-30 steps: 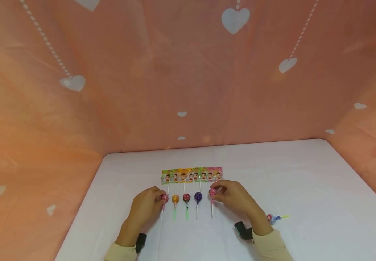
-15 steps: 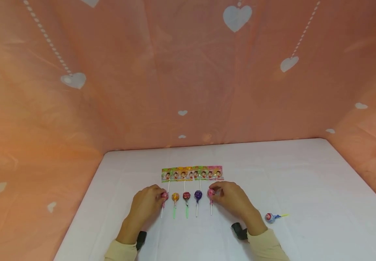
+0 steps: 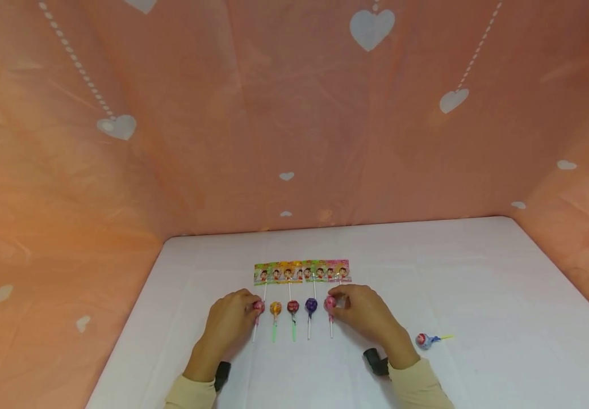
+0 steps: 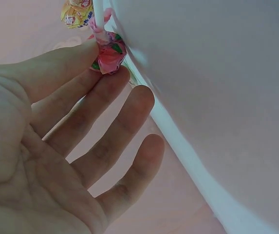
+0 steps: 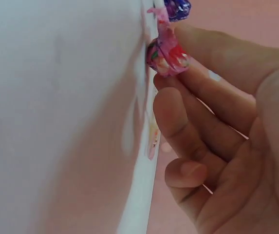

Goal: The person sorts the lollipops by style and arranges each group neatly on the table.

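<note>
My left hand (image 3: 229,319) pinches the round head of a pink lollipop (image 4: 111,57) at the left end of a row, between thumb and fingertips. At the row's right end my right hand (image 3: 366,312) holds another pink lollipop (image 5: 168,57) by its head, the stick pointing toward me. Between the hands lie an orange lollipop (image 3: 275,308), a dark red lollipop (image 3: 293,307) and a purple lollipop (image 3: 311,305), sticks toward me. The remaining fingers of both hands are loosely bent.
Behind the row lie flat-wrapped lollipops (image 3: 288,272) side by side, their white sticks toward me. A blue lollipop (image 3: 423,341) with a yellow stick lies right of my right forearm. A pink cloth wall (image 3: 294,125) surrounds the white table (image 3: 478,272).
The right hand and its pink lollipop have shifted slightly left, closer to the purple one. The left hand stays at its lollipop. The head view has tilted a little.
</note>
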Demonstrator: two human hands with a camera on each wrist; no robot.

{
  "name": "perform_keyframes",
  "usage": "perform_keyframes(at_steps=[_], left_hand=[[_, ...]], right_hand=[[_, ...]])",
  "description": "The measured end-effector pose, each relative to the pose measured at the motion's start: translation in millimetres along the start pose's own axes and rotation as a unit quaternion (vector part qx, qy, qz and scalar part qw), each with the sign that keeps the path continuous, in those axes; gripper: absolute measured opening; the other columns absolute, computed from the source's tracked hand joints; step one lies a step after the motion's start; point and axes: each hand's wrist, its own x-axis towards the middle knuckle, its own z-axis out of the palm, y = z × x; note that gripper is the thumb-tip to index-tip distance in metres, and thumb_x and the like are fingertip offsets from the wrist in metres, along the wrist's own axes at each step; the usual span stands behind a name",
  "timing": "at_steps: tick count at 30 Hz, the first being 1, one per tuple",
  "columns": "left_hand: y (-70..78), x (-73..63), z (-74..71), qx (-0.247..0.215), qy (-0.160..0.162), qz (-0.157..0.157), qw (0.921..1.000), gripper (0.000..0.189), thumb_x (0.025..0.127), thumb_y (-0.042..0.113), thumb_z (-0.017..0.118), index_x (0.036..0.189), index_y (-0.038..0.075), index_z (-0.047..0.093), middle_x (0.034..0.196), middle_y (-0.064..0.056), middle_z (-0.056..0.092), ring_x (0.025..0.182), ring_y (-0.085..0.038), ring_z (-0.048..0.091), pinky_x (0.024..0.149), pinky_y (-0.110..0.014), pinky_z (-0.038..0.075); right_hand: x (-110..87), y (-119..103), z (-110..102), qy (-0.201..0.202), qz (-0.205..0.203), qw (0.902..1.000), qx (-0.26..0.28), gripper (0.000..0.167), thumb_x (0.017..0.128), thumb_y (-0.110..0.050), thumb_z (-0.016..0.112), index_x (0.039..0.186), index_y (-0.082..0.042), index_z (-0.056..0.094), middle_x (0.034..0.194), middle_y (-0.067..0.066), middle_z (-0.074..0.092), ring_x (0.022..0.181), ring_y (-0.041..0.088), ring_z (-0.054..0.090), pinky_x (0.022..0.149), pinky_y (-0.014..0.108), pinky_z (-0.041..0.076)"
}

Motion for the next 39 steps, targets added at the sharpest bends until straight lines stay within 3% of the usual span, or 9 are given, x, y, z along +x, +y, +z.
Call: perform_keyframes(at_steps=[6,12,21,25,29,33,39], left_hand=[[-1.8,2.7,1.5,-0.003,0.000,-0.003,1.0000,0.012,0.078,0.011,0.081,0.090,0.010,0.079,0.086,-0.001,0.071,0.077,-0.021,0.068,0.065,-0.037,0.053],[-3.4,4.5,3.4,-0.007,-0.009,-0.008,0.9999,0.013,0.079,0.012,0.081,0.092,0.010,0.079,0.088,-0.001,0.071,0.078,-0.020,0.067,0.067,-0.037,0.053],[-4.1,3.6,-0.3,-0.018,-0.010,-0.019,0.9996,0.013,0.080,0.012,0.081,0.093,0.010,0.079,0.088,0.000,0.071,0.079,-0.018,0.067,0.069,-0.037,0.053],[-2.8,4.0,-0.4,-0.024,-0.006,-0.016,0.9996,0.013,0.080,0.012,0.081,0.093,0.010,0.079,0.088,0.001,0.071,0.078,-0.017,0.066,0.068,-0.036,0.052],[-2.4,2.3,1.3,-0.027,-0.007,-0.017,0.9995,0.012,0.080,0.011,0.080,0.092,0.011,0.079,0.086,0.002,0.071,0.076,-0.015,0.065,0.067,-0.034,0.051],[-2.0,-0.6,2.7,-0.035,-0.016,-0.023,0.9990,0.012,0.082,0.010,0.078,0.093,0.012,0.080,0.086,0.003,0.070,0.076,-0.015,0.065,0.067,-0.034,0.051],[-2.0,-1.3,1.2,-0.030,-0.015,-0.024,0.9991,0.012,0.082,0.010,0.078,0.093,0.012,0.079,0.086,0.003,0.070,0.076,-0.014,0.064,0.066,-0.034,0.050]], right_hand=[[-2.0,0,-9,-0.002,0.023,0.9997,0.006,0.032,0.083,-0.027,0.080,0.113,-0.020,0.074,0.083,-0.010,0.065,0.072,0.008,0.053,0.070,0.030,0.044],[-13.7,16,-32,-0.003,0.026,0.9995,0.020,0.031,0.084,-0.025,0.078,0.115,-0.022,0.073,0.080,-0.007,0.061,0.073,0.010,0.052,0.067,0.029,0.043],[-45.7,71,-82,-0.021,-0.082,0.9964,0.009,0.035,0.088,-0.029,0.076,0.119,-0.016,0.070,0.100,-0.003,0.068,0.082,0.000,0.051,0.067,0.022,0.042],[-62.9,93,-100,-0.051,-0.100,0.9937,0.005,0.036,0.088,-0.037,0.074,0.119,-0.019,0.070,0.105,-0.006,0.068,0.088,-0.001,0.053,0.072,0.022,0.045],[-77.0,112,-107,-0.103,-0.097,0.9899,-0.017,0.034,0.086,-0.044,0.074,0.117,-0.031,0.068,0.112,-0.015,0.067,0.102,-0.002,0.056,0.085,0.022,0.047],[-83.8,127,-109,-0.161,-0.116,0.9801,0.009,0.031,0.086,-0.039,0.075,0.116,-0.033,0.068,0.117,-0.016,0.067,0.112,-0.005,0.055,0.090,0.016,0.046],[-77.7,137,-108,-0.160,-0.181,0.9698,0.030,0.025,0.088,-0.025,0.074,0.113,-0.026,0.070,0.113,-0.012,0.068,0.106,-0.004,0.059,0.085,0.017,0.048]])
